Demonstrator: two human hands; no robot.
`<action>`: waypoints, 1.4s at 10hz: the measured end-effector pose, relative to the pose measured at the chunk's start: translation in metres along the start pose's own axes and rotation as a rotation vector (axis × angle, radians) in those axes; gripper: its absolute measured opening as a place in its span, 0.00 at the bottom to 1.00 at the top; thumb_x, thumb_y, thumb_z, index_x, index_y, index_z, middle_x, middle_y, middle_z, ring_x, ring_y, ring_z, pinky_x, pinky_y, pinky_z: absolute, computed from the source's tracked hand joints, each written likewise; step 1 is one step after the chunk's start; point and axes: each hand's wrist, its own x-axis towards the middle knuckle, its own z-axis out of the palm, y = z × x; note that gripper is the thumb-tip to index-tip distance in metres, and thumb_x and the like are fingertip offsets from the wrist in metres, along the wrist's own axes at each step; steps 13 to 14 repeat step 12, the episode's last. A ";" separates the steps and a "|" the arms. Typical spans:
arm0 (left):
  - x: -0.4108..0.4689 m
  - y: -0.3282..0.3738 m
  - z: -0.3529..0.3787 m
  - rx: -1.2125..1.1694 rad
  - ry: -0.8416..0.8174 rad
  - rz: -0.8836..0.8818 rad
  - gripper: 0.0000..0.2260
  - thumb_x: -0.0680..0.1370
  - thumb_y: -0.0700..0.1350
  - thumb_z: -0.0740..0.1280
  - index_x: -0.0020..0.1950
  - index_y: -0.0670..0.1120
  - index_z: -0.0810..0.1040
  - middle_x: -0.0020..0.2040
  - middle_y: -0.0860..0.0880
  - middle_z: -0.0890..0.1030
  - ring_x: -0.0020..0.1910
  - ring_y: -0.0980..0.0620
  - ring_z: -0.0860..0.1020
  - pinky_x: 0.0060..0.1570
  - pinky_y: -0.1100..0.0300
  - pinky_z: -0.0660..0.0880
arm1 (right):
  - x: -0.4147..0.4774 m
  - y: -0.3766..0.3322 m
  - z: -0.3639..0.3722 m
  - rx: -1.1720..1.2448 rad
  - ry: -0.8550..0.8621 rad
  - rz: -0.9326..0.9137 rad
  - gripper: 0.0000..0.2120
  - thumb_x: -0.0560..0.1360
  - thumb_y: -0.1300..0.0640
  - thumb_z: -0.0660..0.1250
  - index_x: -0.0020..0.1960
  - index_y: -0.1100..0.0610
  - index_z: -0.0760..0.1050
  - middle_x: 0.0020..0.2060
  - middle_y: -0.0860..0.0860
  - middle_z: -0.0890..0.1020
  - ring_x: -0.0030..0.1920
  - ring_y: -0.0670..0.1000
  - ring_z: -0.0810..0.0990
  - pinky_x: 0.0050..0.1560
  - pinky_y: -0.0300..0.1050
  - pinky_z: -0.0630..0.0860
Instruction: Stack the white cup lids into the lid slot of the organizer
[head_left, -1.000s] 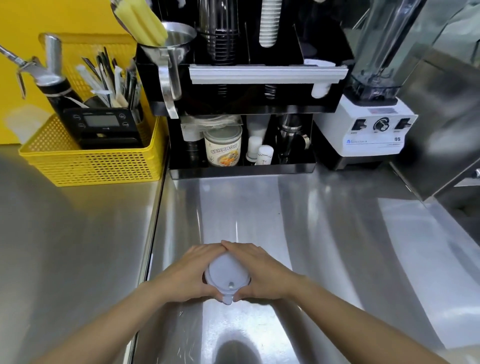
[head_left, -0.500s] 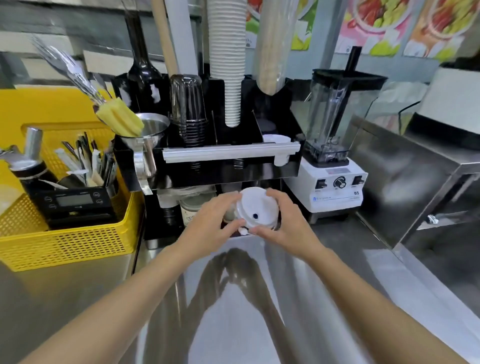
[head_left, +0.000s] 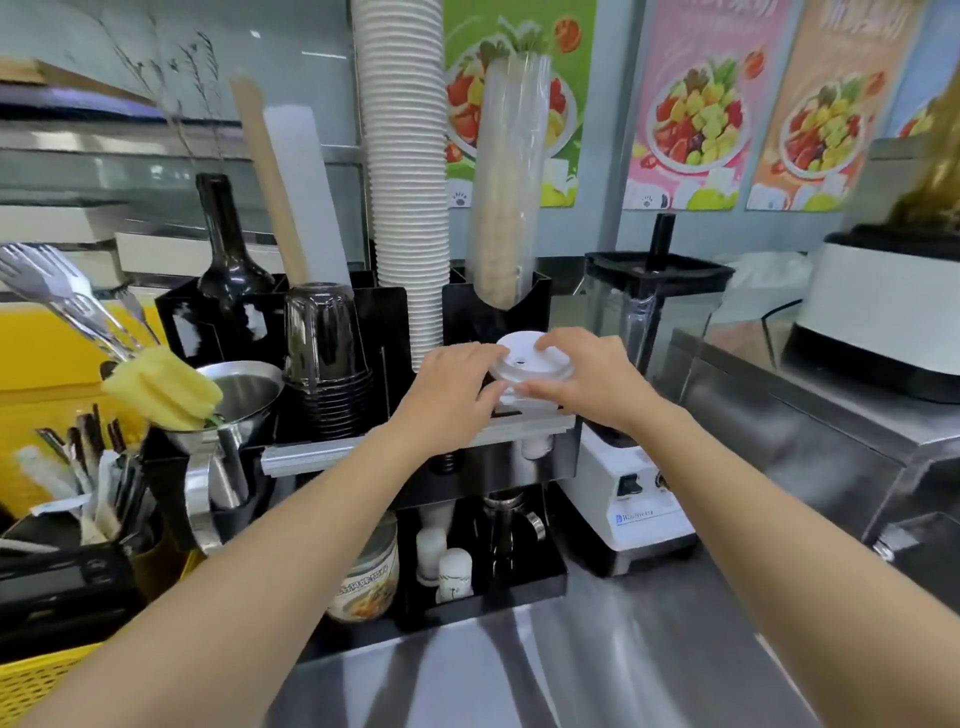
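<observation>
A stack of white cup lids (head_left: 524, 361) sits between my two hands, topmost lid facing up with its small sip hole showing. My left hand (head_left: 451, 387) grips the stack's left side and my right hand (head_left: 589, 376) grips its right side. The stack is over the front right compartment of the black organizer (head_left: 363, 312), just above the organizer's grey front rail (head_left: 322, 457). My fingers hide the stack's lower part, so I cannot tell whether it rests inside the slot.
A tall column of white paper cups (head_left: 408, 182) and a sleeve of clear cups (head_left: 506, 182) rise right behind the lids. Stacked dark cups (head_left: 324, 358) and a bottle (head_left: 228, 260) stand left. A blender (head_left: 636, 395) stands right, a yellow basket (head_left: 36, 680) at far left.
Both hands have carried the lid stack up from low over the steel counter to the top of the organizer. The view has tilted upward.
</observation>
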 end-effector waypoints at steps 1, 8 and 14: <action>0.020 -0.009 0.009 0.069 -0.078 -0.026 0.16 0.78 0.46 0.59 0.65 0.45 0.69 0.60 0.44 0.76 0.64 0.45 0.69 0.64 0.51 0.60 | 0.019 0.014 0.008 -0.003 -0.062 0.044 0.28 0.69 0.40 0.68 0.62 0.53 0.69 0.64 0.52 0.72 0.64 0.55 0.65 0.62 0.47 0.54; 0.022 -0.037 0.037 0.214 -0.152 0.109 0.11 0.78 0.48 0.57 0.53 0.46 0.76 0.57 0.51 0.78 0.68 0.51 0.63 0.65 0.57 0.53 | 0.036 0.043 0.036 -0.140 -0.276 -0.083 0.19 0.74 0.39 0.59 0.52 0.51 0.79 0.54 0.45 0.79 0.57 0.47 0.71 0.56 0.46 0.53; 0.017 -0.031 0.028 0.272 -0.080 0.090 0.22 0.77 0.56 0.58 0.68 0.48 0.66 0.70 0.49 0.68 0.71 0.50 0.60 0.69 0.56 0.52 | 0.028 0.042 0.018 -0.100 -0.053 -0.119 0.25 0.75 0.41 0.59 0.69 0.49 0.64 0.68 0.48 0.70 0.67 0.47 0.65 0.61 0.45 0.53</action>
